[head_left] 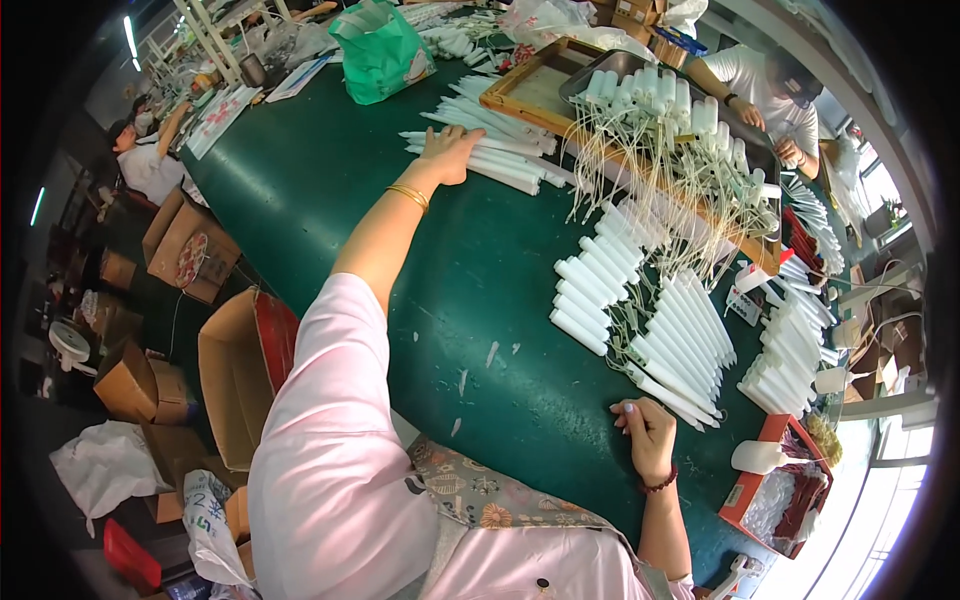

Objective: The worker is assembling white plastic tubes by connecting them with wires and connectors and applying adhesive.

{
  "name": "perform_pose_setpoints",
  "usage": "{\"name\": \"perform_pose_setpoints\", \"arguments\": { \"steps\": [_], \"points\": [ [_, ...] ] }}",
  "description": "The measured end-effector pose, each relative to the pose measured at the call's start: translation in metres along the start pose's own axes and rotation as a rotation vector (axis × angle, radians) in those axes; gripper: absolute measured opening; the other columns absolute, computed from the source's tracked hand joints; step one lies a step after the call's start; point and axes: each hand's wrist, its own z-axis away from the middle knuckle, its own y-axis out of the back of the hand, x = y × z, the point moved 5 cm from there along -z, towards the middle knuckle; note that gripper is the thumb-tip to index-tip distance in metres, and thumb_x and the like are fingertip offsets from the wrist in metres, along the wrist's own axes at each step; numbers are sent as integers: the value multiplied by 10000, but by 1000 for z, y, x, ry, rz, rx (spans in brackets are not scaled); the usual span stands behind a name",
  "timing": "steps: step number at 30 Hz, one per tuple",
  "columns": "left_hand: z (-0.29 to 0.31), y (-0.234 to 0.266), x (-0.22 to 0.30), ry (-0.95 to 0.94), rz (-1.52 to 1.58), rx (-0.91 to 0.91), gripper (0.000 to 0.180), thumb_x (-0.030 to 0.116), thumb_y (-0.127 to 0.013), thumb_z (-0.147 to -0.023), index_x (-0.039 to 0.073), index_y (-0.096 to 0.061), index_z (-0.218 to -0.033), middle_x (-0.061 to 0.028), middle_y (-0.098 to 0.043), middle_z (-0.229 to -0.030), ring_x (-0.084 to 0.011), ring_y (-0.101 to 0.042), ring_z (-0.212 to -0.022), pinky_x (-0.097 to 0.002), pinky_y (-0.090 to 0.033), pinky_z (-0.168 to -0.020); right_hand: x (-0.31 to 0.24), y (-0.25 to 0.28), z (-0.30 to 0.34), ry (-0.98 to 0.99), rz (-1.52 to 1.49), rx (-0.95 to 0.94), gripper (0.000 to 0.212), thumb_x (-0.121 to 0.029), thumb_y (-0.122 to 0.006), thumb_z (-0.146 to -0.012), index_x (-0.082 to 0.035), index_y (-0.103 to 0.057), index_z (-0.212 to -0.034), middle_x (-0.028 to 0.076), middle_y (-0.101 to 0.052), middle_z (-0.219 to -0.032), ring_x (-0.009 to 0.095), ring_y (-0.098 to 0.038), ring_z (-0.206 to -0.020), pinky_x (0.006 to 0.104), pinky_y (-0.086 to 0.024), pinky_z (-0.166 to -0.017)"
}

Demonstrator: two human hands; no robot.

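Pink-sleeved arms come in from bottom centre; right hand (648, 432), lower right of frame, rests on the green table (330, 180) w/ fingers curled loosely, gripping nothing, just beside the near end of a row of white candles (680, 350) w/ long wicks. Left hand (448, 152), upper centre w/ gold bangle (408, 196) on wrist, is stretched out flat, fingers spread on a pile of loose white candles (490, 150) – pressing, not clenched. Wooden tray (525, 90) sits just past that pile, green bag (380, 50) at top centre.
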Motion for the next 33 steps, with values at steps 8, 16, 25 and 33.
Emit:
{"name": "perform_pose_setpoints", "arguments": {
  "steps": [8, 16, 25, 33],
  "points": [
    [20, -8, 29, -58, 299, 326, 879, -140, -562, -735, 132, -433, -1561, -169, -418, -1609, -396, -347, -1510, -601, -290, -1215, -4, 2, -7, 31, 15, 2, 201, -69, -601, -1022, 36, -757, -951, 67, -665, -766, 111, -585, -658, 266, -461, -614],
    [-16, 6, 151, -674, 293, 192, 841, -196, -479, -729, 177, -591, -1474, -42, -489, -1609, -316, -420, -1491, -459, -347, -1218, 2, 8, -7, 107, 11, -55, 162, -18, -607, -977, 29, -749, -915, 104, -676, -788, 187, -638, -679, 309, -497, -645],
    [-17, 9, 151, -867, -172, 129, 619, -38, -551, -900, 183, -589, -1477, -4, -518, -1589, -263, -427, -1503, -498, -280, -1274, 1, 3, -8, 197, 40, -35, 114, 6, -654, -922, 3, -769, -924, 107, -681, -780, 234, -647, -709, 341, -506, -675],
    [82, 27, 69, -274, 393, 561, 477, 21, -665, -883, 126, -670, -1348, -116, -606, -1330, -309, -636, -1149, -419, -536, -939, 9, 2, -8, 151, 40, -24, 134, -11, -630, -970, 32, -749, -928, 109, -679, -815, 192, -644, -703, 310, -507, -670]
  ]
}}
